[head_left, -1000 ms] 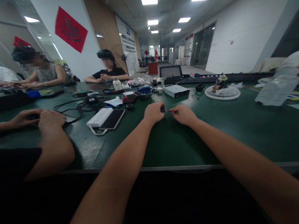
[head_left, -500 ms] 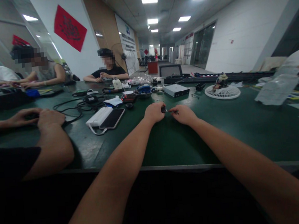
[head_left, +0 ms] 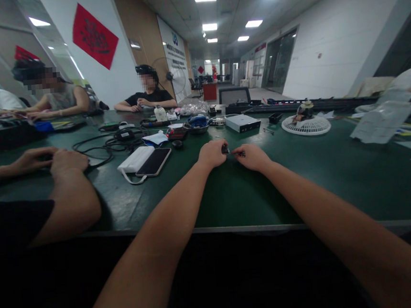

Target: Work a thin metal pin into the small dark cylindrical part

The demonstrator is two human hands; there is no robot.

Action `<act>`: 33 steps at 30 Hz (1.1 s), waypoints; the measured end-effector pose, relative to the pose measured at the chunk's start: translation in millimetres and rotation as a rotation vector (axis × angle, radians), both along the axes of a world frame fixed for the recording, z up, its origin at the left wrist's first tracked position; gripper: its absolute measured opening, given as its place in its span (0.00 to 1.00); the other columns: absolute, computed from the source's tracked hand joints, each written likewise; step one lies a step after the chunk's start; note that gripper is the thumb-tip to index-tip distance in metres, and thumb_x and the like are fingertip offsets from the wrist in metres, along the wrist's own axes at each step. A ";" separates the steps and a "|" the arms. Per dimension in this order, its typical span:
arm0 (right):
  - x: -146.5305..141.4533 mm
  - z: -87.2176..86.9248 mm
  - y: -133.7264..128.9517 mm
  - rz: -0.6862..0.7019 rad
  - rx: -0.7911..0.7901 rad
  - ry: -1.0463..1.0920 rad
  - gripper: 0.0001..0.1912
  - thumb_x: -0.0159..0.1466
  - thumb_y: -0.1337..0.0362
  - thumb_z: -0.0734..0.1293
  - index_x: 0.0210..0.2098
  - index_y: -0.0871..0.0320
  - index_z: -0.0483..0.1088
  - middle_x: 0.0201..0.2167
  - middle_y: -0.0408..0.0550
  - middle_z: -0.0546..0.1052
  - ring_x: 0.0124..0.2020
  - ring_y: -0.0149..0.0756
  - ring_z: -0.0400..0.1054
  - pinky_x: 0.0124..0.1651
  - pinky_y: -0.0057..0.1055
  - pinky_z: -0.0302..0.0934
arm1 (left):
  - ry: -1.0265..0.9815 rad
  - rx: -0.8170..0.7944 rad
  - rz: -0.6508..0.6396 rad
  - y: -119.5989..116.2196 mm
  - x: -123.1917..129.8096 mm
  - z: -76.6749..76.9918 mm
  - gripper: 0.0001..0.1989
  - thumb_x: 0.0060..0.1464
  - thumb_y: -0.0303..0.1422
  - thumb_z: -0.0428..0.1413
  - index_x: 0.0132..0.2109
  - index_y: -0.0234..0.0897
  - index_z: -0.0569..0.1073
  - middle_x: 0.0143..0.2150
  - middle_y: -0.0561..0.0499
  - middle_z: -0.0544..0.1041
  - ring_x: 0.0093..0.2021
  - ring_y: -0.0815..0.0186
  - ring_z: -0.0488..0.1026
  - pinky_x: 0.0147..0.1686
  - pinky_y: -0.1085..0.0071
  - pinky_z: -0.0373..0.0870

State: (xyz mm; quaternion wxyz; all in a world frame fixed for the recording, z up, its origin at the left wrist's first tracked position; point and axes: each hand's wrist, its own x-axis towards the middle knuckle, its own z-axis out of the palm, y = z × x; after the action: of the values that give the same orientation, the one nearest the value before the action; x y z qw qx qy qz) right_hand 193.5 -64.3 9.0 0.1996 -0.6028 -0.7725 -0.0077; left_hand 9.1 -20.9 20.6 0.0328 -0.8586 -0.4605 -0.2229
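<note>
Over the middle of the green table (head_left: 227, 195), my left hand (head_left: 211, 154) is closed around a small dark part (head_left: 225, 149), most of it hidden by the fingers. Opposite it, my right hand (head_left: 254, 157) pinches a thin dark tool (head_left: 240, 154) whose slim metal tip points left and meets the small part or comes very close to it. The exact kind of both things is too small to make out. To the left of my hands lie a phone (head_left: 154, 163) and a white power bank (head_left: 136, 159) with a short white cable (head_left: 133, 181).
Behind my hands stand a white box-shaped device (head_left: 242, 123), a bowl with blue contents (head_left: 198, 124) and a white fan grille (head_left: 305, 126). Black cables (head_left: 109, 145) lie at left, near a co-worker's hands (head_left: 67, 161). Clear plastic packaging (head_left: 382, 121) is at right.
</note>
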 end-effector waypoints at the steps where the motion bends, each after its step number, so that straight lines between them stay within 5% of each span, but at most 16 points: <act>1: -0.1 0.1 -0.2 0.002 -0.001 0.000 0.17 0.65 0.64 0.66 0.52 0.51 0.79 0.48 0.49 0.81 0.48 0.43 0.75 0.53 0.35 0.65 | -0.001 -0.002 -0.001 -0.1 -0.1 0.0 0.20 0.52 0.30 0.58 0.54 0.45 0.76 0.49 0.47 0.81 0.51 0.52 0.78 0.51 0.62 0.74; 33: 2.7 -2.7 2.0 0.044 -0.017 0.013 0.16 0.65 0.64 0.66 0.50 0.52 0.80 0.46 0.47 0.83 0.46 0.42 0.76 0.50 0.32 0.66 | 0.032 -0.008 -0.068 11.4 -1.6 -8.6 0.22 0.52 0.31 0.57 0.56 0.43 0.75 0.50 0.47 0.81 0.51 0.53 0.78 0.52 0.62 0.74</act>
State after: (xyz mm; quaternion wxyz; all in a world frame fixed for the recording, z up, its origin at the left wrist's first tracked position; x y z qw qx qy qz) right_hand 196.2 -62.3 6.2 0.1997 -0.5873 -0.7843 0.0071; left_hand 7.5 -9.5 12.0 0.0290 -0.8774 -0.4313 -0.2082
